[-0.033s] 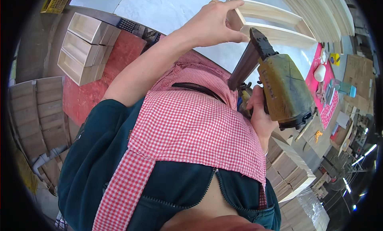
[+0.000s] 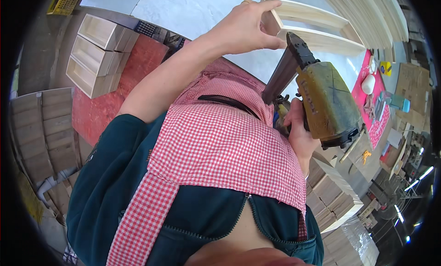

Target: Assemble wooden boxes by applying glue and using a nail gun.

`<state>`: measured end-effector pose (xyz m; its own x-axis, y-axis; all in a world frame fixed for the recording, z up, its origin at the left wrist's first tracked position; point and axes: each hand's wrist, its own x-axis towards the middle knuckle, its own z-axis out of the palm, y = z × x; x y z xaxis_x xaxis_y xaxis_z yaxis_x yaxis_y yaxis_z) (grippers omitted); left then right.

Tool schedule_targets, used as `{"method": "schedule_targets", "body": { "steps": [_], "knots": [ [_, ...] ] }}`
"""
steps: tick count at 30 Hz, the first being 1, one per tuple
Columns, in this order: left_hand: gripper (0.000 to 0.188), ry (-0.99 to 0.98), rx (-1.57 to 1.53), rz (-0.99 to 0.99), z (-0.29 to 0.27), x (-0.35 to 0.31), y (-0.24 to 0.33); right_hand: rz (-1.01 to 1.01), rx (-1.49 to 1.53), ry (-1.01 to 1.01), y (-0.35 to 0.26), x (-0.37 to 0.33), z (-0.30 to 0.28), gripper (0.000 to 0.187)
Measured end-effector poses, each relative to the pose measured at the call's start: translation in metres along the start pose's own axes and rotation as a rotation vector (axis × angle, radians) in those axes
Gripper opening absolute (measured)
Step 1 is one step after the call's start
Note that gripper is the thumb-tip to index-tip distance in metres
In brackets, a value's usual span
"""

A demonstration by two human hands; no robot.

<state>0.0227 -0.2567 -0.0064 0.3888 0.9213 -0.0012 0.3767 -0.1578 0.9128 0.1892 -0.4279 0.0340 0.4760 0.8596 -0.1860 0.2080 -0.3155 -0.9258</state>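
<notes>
In the workshop, wooden boxes [image 2: 110,61] stood stacked on a red board [image 2: 138,66] at left. The left hand [image 2: 248,29] gripped one end of a wooden frame [image 2: 326,40] at the pale tabletop [image 2: 183,13]. Rightward, the right hand [image 2: 301,132] clasped a nail gun [image 2: 328,100], its nose near that end, contact unclear. Nothing had visibly shifted, so the work seemingly stood at the same point.

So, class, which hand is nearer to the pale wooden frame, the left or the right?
Left: the left hand grips one end of the wooden frame; the right hand is apart from it, holding the nail gun.
</notes>
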Motion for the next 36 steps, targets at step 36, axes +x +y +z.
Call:
{"method": "schedule_targets", "body": {
  "steps": [36],
  "knots": [
    [0.077, -0.279, 0.293, -0.068, -0.124, 0.05, 0.106, 0.193, 0.42, 0.203, -0.057, 0.013, -0.057, 0.022]
  ]
}}
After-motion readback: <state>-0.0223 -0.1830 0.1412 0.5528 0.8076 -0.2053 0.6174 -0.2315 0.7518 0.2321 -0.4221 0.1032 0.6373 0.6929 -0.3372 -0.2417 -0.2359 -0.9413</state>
